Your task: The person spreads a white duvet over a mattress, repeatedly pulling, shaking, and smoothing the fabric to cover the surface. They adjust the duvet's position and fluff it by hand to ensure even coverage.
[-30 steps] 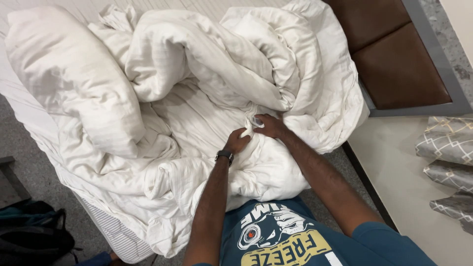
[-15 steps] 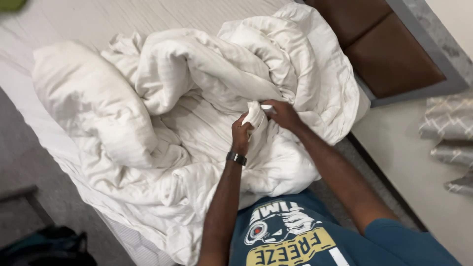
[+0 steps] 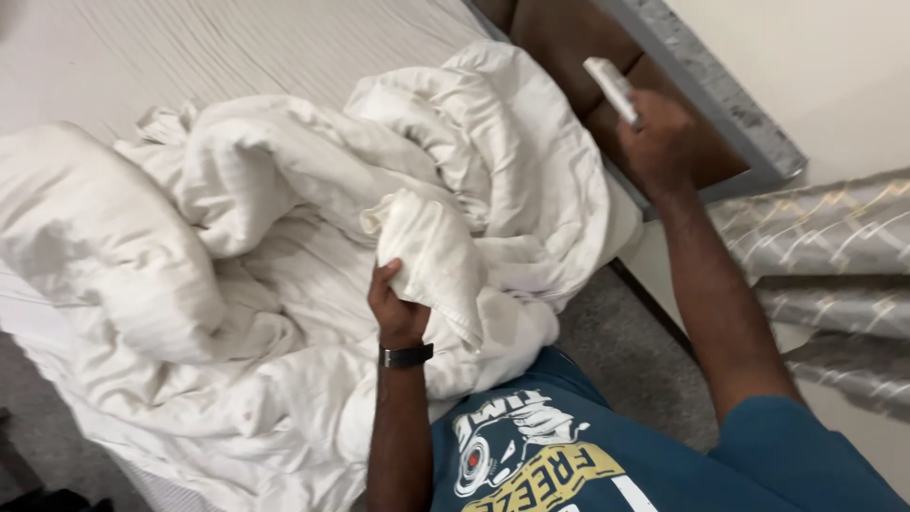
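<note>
Crumpled white striped duvet [image 3: 313, 237] heaped on bed, small white flat object [image 3: 611, 87], perhaps a remote, raised

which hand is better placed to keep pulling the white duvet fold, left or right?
Left. The left hand already grips a fold of the white duvet on the bed. The right hand is raised off to the side near the brown headboard, holding a small white flat object.

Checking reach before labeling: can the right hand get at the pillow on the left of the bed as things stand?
Probably not directly. The right hand is raised by the brown headboard, gripping a small white object. The pillow lies across the bed, with the bunched duvet and the left hand between.
</note>
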